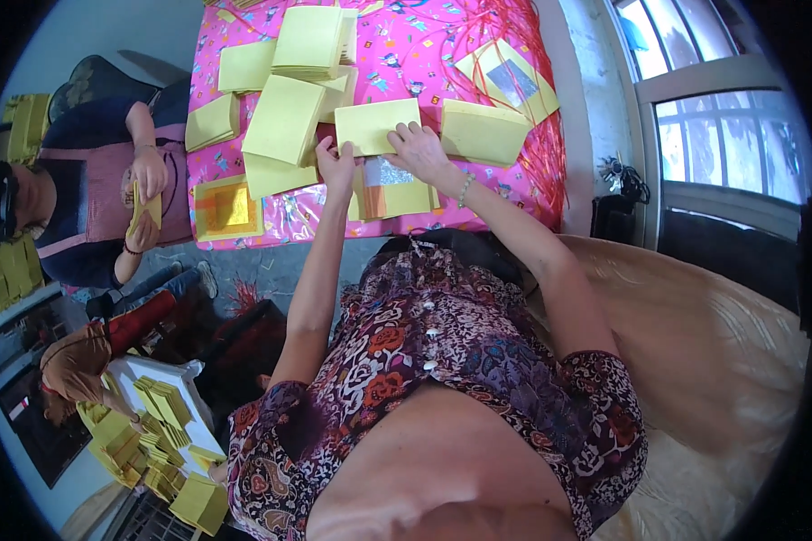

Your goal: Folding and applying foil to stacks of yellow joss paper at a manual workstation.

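A folded piece of yellow paper (376, 124) lies flat in front of me on the pink patterned tablecloth. My right hand (418, 151) grips its lower right corner, fingers curled over the top. Near its lower left corner is my left hand (336, 169), thumb and forefinger apart, the thumb at the paper's edge. Below the folded paper, partly covered, lies another yellow sheet (406, 200) with a silver patch. A stack of folded yellow paper (284, 119) stands beside my left hand; another folded yellow piece (484, 132) lies to the right of my right hand.
Taller yellow stacks (307, 38) stand farther back. Red strands (546, 171) trail along the table's right side, beside a silver-patched sheet (512, 81). A gold-patched sheet (229, 207) lies front left. At the left, a co-worker's hands (146, 203) hold yellow paper; another person works at a white table (203, 419).
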Demonstrator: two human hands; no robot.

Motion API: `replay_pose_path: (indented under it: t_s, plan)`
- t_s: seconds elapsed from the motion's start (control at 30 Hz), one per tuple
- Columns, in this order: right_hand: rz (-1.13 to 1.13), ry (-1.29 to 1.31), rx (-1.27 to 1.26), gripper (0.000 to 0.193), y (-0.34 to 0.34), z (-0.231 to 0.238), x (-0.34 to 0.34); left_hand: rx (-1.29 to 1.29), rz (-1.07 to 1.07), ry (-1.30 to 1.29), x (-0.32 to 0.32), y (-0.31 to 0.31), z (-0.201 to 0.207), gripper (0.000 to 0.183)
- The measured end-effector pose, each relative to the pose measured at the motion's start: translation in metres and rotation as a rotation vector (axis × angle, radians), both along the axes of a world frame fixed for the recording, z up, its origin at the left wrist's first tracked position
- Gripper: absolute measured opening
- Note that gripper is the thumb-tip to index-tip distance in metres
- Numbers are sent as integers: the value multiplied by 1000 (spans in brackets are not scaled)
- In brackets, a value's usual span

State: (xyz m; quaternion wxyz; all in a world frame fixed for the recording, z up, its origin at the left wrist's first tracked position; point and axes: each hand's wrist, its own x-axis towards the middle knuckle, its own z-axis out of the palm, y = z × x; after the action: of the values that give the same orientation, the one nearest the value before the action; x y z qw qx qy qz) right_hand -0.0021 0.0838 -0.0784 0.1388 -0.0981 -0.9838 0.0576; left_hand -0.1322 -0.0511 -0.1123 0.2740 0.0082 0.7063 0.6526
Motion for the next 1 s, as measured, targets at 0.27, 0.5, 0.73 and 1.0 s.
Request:
replay_pose_path:
  t_s: [0.27,0.5,0.73,1.0]
  plan:
    - [-543,327,-864,64,-30,25,47,199,-180,173,41,-32,64,37]
    - [-615,537,-1339,25,-9,7,111,161,-550,254,67,-10,67,35]
    - [-770,458,-1020,29,49,-8,132,-208,-823,521,64,72,45,40]
    - [-899,97,-795,39,80,-63,129,-587,-950,516,62,112,19,41]
